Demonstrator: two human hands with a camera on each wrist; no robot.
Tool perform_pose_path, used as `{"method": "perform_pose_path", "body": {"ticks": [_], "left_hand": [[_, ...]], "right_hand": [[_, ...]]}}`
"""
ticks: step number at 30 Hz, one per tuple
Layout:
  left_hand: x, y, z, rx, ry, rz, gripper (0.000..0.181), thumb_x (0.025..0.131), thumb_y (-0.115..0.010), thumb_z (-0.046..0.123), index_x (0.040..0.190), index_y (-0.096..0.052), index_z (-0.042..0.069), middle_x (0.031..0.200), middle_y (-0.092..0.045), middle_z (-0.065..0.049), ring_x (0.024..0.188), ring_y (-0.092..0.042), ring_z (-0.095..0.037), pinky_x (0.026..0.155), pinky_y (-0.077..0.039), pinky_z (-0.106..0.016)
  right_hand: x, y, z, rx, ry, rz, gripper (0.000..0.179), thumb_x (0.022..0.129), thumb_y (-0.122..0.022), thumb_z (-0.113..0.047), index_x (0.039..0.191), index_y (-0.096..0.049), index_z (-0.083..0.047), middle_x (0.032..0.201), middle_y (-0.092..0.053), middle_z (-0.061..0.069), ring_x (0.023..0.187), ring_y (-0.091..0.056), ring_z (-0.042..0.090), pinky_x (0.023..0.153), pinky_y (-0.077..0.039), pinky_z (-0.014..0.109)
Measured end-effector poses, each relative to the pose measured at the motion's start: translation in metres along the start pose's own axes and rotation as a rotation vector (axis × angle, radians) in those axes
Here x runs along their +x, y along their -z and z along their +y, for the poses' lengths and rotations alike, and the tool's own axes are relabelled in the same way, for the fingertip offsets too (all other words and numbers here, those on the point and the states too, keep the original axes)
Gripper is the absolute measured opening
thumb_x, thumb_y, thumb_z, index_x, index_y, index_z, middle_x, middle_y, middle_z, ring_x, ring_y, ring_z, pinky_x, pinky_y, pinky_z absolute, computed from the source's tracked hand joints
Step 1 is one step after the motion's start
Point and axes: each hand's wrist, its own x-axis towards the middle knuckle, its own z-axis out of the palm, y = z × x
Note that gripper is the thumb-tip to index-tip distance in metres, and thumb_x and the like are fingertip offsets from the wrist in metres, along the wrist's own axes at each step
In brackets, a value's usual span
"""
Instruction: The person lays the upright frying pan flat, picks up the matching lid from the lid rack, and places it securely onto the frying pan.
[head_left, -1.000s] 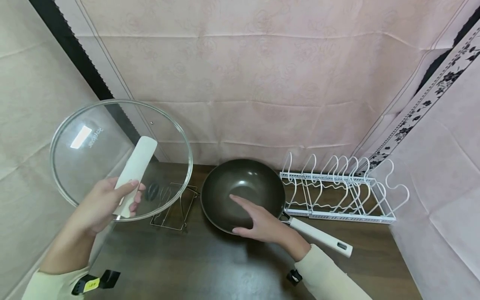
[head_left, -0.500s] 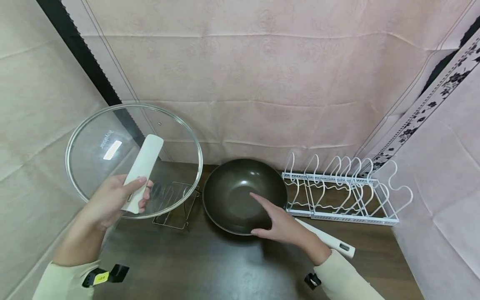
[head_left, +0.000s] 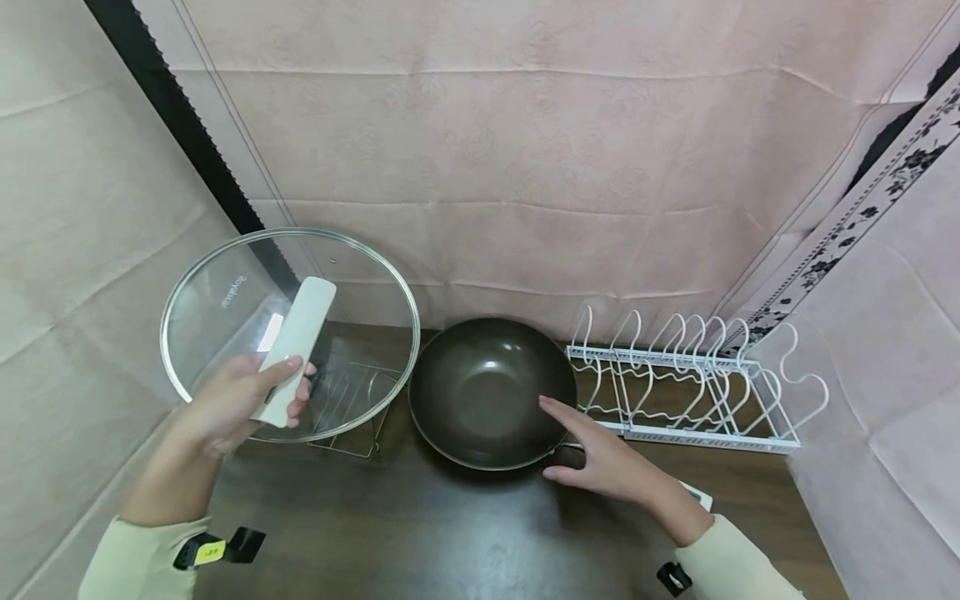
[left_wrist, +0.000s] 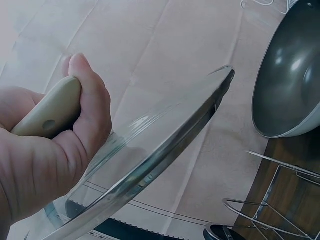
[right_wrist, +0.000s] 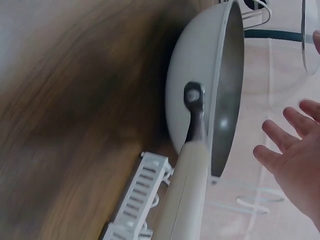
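My left hand (head_left: 228,408) grips the white bar handle (head_left: 303,317) of a large round glass lid (head_left: 367,292), thumb on top and fingers curled beneath. Held up on the left, the lid is tilted, as its edge in the left wrist view shows. A dark-lined wok (head_left: 483,408) sits on the table in the middle, its inside bare. Over the wok's right rim and handle hovers my right hand (head_left: 615,471), fingers spread and holding nothing. That hand and forearm cover most of the white wok handle (right_wrist: 185,195) in the head view; the right wrist view shows it below the palm.
A white wire dish rack (head_left: 697,433) stands to the right, close behind the wok handle. Left of the wok is a small metal wire rack (left_wrist: 272,200), partly seen through the lid. Cloth (head_left: 510,167) hangs behind and at both sides of the wooden table (head_left: 420,533).
The lid in my left hand has shifted right and slightly down, towards the wok. My right hand has moved right, from over the wok's inside to above its rim and handle.
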Motion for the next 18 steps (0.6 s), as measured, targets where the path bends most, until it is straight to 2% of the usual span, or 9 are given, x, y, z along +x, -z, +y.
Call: {"method": "perform_pose_path", "body": {"ticks": [9, 18], "left_hand": [[0.002, -0.004, -0.001, -0.030, -0.003, -0.017, 0.027, 0.111, -0.047, 0.025, 0.107, -0.059, 0.002, 0.079, -0.067, -0.001, 0.064, -0.062, -0.014, 0.058, -0.060, -0.029], [0.003, -0.010, -0.001, -0.117, 0.008, -0.046, 0.026, 0.111, -0.048, 0.023, 0.105, -0.061, 0.001, 0.079, -0.068, -0.001, 0.064, -0.063, -0.013, 0.058, -0.060, -0.027]], "right_hand": [[-0.024, 0.011, 0.020, -0.103, -0.021, 0.024, 0.084, 0.086, -0.084, -0.040, 0.155, -0.044, -0.014, 0.159, -0.046, 0.010, 0.146, -0.045, 0.035, 0.113, -0.044, 0.058], [-0.040, 0.018, 0.033, -0.213, -0.021, 0.046, 0.087, 0.080, -0.087, -0.039, 0.152, -0.047, -0.010, 0.147, -0.055, 0.015, 0.133, -0.055, 0.032, 0.105, -0.051, 0.054]]}}
